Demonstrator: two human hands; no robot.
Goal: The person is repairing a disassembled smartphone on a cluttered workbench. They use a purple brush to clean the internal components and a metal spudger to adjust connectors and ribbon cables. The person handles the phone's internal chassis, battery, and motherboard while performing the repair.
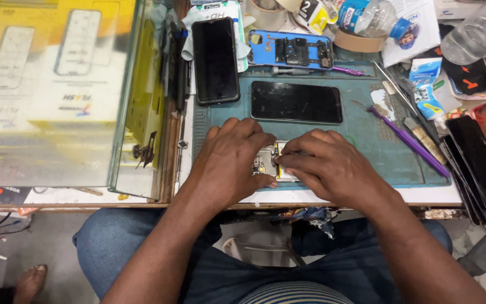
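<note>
An opened phone (269, 160) with bare circuitry lies on the teal work mat (361, 141) near the table's front edge. My left hand (229, 163) grips its left side, fingers curled over the top. My right hand (330, 166) rests on its right side, fingertips pressing on the inner parts; most of the phone is hidden under both hands. Just beyond them lies a black phone (296, 102) face up on the mat.
A second black phone (215, 59) lies upright at the back left, beside a blue phone back (291, 50) with parts exposed. A purple pry tool (409, 141), tweezers, tape rolls, a plastic bottle (375, 17) and black screens (479, 160) crowd the right. A glass case (57, 84) stands left.
</note>
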